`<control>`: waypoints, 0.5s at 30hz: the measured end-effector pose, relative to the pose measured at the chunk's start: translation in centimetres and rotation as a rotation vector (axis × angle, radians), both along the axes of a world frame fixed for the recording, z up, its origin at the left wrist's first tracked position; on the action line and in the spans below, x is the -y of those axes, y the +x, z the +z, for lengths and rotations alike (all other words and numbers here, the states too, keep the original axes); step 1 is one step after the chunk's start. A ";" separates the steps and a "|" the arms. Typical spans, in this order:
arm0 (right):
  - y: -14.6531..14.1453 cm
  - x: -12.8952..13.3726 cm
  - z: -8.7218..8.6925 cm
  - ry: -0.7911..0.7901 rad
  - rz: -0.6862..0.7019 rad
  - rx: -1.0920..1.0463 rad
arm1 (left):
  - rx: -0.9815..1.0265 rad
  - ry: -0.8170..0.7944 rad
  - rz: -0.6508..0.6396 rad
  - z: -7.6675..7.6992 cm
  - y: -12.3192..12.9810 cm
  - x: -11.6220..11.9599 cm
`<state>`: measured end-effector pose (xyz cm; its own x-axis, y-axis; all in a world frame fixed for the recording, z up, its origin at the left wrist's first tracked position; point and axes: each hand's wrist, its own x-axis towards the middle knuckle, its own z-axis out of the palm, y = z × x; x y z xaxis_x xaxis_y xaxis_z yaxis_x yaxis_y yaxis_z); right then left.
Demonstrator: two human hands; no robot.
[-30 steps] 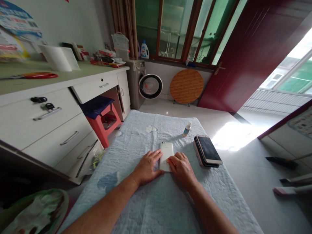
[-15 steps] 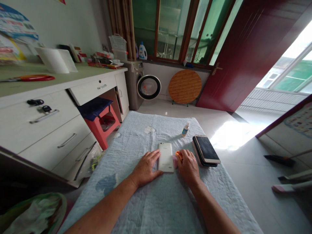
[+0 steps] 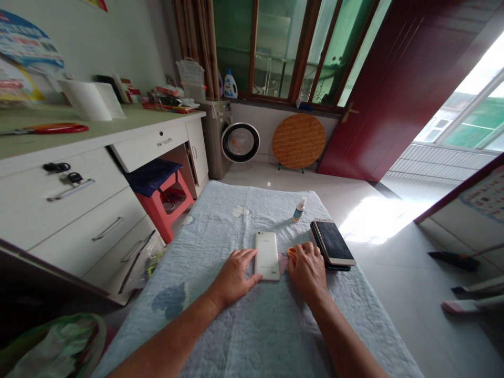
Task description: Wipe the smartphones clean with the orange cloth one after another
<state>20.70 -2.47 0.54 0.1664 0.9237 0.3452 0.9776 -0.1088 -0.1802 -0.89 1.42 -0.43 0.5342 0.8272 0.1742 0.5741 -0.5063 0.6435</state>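
A white smartphone (image 3: pixel 268 257) lies back side up on the quilted blue cover (image 3: pixel 252 336). Along its left edge rests my left hand (image 3: pixel 234 275), fingertips at the upper side and thumb at the lower left corner, holding it in place. My right hand (image 3: pixel 307 270) is closed around a small orange cloth (image 3: pixel 291 253), mostly hidden under the fingers, on the cover to the right of the phone. Just right of that hand sits a stack of phones, the top one (image 3: pixel 334 241) gold-rimmed with a dark screen. A small spray bottle (image 3: pixel 299 209) stands behind them.
On the left runs a white desk (image 3: pixel 153 139) with drawers, a red stool (image 3: pixel 169 205) beneath it. A washing machine (image 3: pixel 216 136) with its door open and a round wooden tabletop (image 3: pixel 299 142) stand at the back. A bin (image 3: pixel 94 336) is at lower left.
My right hand has shifted slightly right with the orange cloth, away from the white smartphone and closer to the stacked phones. My left hand stays at the smartphone's edge.
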 end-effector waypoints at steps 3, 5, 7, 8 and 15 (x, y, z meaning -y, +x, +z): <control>-0.7 0.4 0.7 0.064 0.041 -0.019 | 0.083 -0.103 0.041 0.3 0.1 0.2; -1.5 0.7 1.0 0.034 0.133 -0.079 | 0.146 -0.179 0.067 0.4 0.2 0.2; -2.2 0.8 1.0 -0.033 0.201 -0.139 | 0.209 -0.254 0.086 0.5 0.2 0.3; -2.6 0.9 0.9 -0.063 0.210 -0.156 | 0.242 -0.294 0.092 0.5 0.2 0.2; -3.6 0.9 0.3 -0.115 0.166 -0.176 | 0.417 -0.512 0.088 -0.4 0.4 -0.2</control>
<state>17.06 -3.39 0.87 0.0573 0.9747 0.2159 0.9385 0.0212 -0.3446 -0.53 1.60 -0.83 0.4340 0.8978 -0.0746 0.2502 -0.0405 0.9674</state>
